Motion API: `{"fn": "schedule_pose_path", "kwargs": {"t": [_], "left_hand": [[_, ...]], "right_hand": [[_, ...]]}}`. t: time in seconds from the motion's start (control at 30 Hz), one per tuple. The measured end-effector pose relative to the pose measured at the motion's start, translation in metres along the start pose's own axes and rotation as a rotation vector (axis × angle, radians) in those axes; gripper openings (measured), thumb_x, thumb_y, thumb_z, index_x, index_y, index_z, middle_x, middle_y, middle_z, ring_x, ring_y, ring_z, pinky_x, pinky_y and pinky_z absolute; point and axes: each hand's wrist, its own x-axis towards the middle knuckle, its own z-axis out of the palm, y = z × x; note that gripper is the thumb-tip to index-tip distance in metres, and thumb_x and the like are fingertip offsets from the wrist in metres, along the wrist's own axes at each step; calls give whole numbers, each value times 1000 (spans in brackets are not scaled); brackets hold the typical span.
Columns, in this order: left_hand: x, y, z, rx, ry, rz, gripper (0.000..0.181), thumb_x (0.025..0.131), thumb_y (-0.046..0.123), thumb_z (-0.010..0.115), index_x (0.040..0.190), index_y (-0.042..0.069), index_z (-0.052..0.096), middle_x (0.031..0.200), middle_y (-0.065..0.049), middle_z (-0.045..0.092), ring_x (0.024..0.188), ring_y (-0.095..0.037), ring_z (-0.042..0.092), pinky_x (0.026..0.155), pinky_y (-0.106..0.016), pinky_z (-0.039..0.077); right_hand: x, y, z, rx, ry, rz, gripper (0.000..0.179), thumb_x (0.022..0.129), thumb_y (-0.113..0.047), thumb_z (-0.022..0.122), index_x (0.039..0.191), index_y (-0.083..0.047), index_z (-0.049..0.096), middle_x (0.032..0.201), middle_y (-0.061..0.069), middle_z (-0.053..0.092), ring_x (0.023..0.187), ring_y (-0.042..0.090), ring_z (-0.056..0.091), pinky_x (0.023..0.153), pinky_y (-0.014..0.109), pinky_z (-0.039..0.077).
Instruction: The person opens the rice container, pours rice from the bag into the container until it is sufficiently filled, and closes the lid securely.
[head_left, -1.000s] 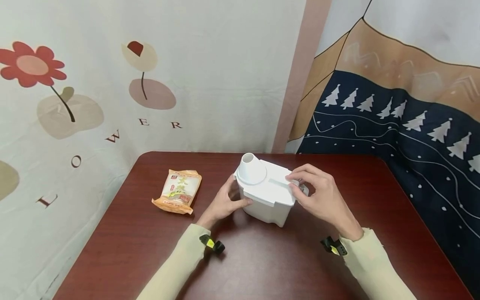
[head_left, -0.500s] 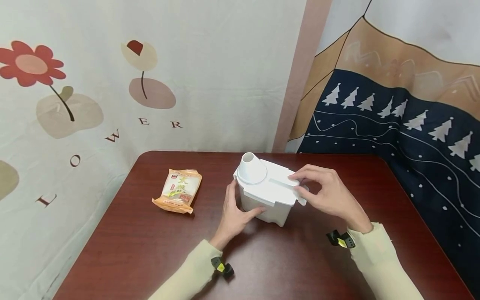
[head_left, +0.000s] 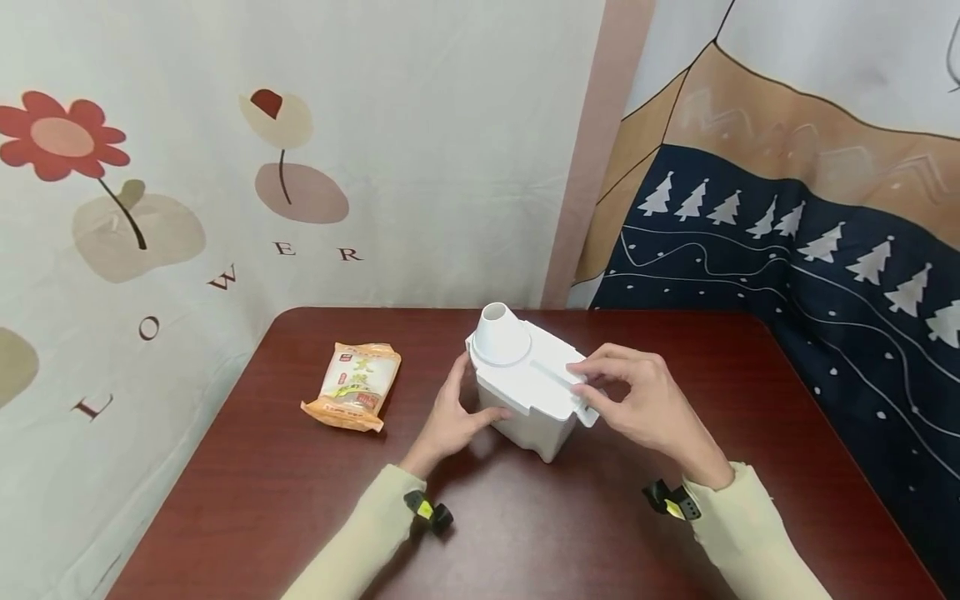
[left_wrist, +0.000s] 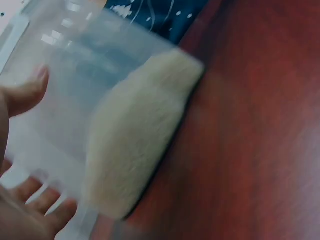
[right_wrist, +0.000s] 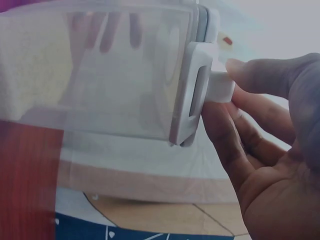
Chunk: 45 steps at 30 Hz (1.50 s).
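A translucent storage container [head_left: 525, 429] with a white lid [head_left: 536, 383] stands on the table, partly filled with pale, grain-like contents [left_wrist: 135, 135]. On the lid's far left part sits a white cone-shaped spout [head_left: 501, 333]. My left hand [head_left: 448, 425] holds the container's left end, thumb on the near wall and fingers round the far side. With thumb and fingers, my right hand [head_left: 637, 396] pinches a raised white piece [right_wrist: 220, 87] on the lid at its right end. A slotted clip [right_wrist: 195, 95] hangs at that end of the container, beside the fingers.
An orange-and-white sealed food packet [head_left: 354, 387] lies to the left on the dark red table [head_left: 247, 467]. Behind the table hang printed fabric backdrops [head_left: 450, 167]. Each wrist bears a black strap with a small camera.
The container's right end has swung a little towards me. My right hand has moved slightly left with it, keeping its pinch. The left hand shifted nearer, then back up along the container.
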Motion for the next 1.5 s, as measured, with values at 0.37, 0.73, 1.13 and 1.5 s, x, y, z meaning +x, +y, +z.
{"fn": "schedule_pose_path", "kwargs": {"t": [0.37,0.73,1.13,1.5], "left_hand": [[22,-6,-22,-110,-225,33,102,77,6,89,160,21,30,157,-9,47,143,-32,48,119,-56,35],[-4,7,5,-70,-72,-9,132,67,20,98,164,33,9,166,3,26,153,-21,29,124,-51,26],[-5,3,6,-152,-60,-2,121,69,11,96,162,27,20,158,-3,42,145,-26,44,119,-53,35],[23,-18,-23,-246,-329,48,115,69,-1,92,161,18,24,163,-8,38,152,-28,36,125,-45,28]], "right_hand": [[-1,-9,8,31,2,-50,33,80,-6,88,109,-19,79,94,-11,72,80,2,67,74,18,58],[7,0,-7,49,-164,-42,38,83,-7,84,115,-26,76,109,-10,73,88,4,68,80,31,61],[4,-2,4,161,-132,-43,38,81,0,84,114,-18,78,100,-6,74,82,7,70,77,25,62],[-2,-22,34,221,-26,-95,30,79,1,85,104,-14,79,92,-5,75,76,5,71,69,23,61]]}}
